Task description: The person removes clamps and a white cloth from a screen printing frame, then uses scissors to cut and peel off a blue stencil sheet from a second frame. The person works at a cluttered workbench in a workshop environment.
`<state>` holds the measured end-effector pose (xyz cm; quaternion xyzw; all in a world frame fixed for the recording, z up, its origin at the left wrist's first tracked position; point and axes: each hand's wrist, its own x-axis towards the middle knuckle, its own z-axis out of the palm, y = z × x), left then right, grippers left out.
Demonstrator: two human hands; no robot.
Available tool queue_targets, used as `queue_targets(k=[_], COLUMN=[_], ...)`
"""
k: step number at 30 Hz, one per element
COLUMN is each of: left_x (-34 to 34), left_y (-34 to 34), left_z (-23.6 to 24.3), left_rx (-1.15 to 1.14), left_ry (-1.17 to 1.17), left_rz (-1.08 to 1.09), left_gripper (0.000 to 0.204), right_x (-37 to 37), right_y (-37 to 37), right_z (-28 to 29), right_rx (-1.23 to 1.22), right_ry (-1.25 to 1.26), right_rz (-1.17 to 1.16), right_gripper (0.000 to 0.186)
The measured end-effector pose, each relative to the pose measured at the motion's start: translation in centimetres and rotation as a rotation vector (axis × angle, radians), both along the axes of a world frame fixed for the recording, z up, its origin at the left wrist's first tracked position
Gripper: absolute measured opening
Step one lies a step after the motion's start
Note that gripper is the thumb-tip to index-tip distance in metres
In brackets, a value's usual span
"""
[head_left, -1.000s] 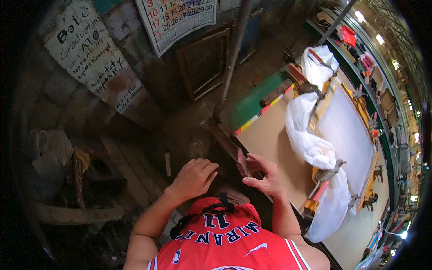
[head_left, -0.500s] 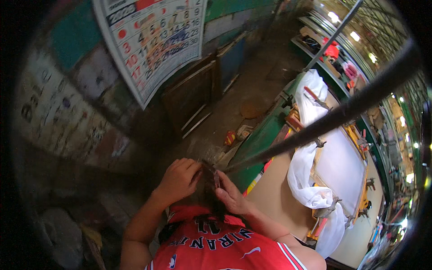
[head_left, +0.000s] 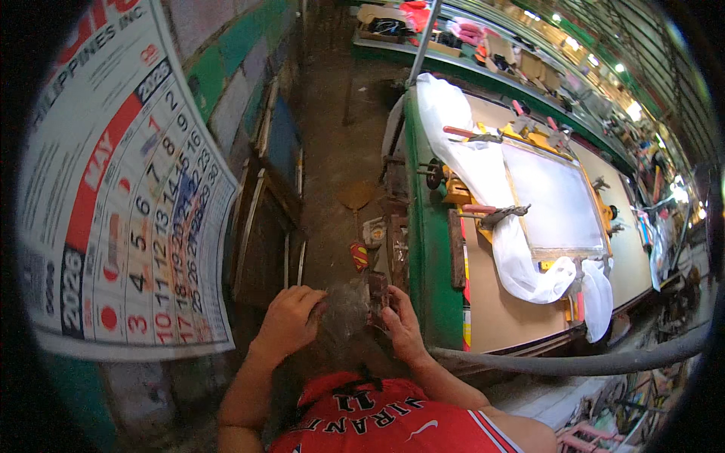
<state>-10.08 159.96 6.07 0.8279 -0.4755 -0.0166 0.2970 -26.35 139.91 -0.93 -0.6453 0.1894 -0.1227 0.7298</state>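
Observation:
My right hand [head_left: 402, 323] is closed around the side of a small, dark brown, flat rectangular object [head_left: 377, 293], held upright in front of my body; its kind I cannot make out. My left hand [head_left: 288, 323] is held apart to the left at about the same height. Its fingers are curled together toward the right hand, and a small dark spot shows at the fingertips; what they hold, if anything, is hidden. Between the two hands lies a blurry grey patch, too unclear to name.
A large wall calendar [head_left: 162, 226] hangs close on the left, with framed panels [head_left: 260, 234] leaning beyond it. On the right, a green-edged table [head_left: 434, 325] bears a clamped screen frame [head_left: 568, 251] and draped white cloth [head_left: 521, 302]. A dark bar [head_left: 559, 366] crosses near its front.
My view has swung to the right, so the table shows more fully and the calendar looms larger. My hands have moved farther apart, the dark object staying in the right one.

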Motion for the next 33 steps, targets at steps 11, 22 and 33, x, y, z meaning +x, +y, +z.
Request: queue_targets(k=[11, 22, 33], left_x=[15.7, 40.1, 62.8], left_y=[-6.7, -28.5, -52.8], left_z=[0.9, -1.1, 3.8], left_rx=[-0.087, -0.001, -0.040], left_ry=[0.027, -0.025, -0.029], left_rz=[-0.176, -0.463, -0.643], left_gripper=[0.023, 0.023, 0.022], right_x=[12.5, 36.0, 55.8], right_y=[-5.2, -23.7, -43.2], right_z=[-0.1, -4.0, 1.4], right_rx=[0.060, 0.012, 0.005], right_ry=[-0.052, -0.117, -0.153], right_rz=[-0.458, -0.551, -0.666], right_gripper=[0.048, 0.047, 0.050])
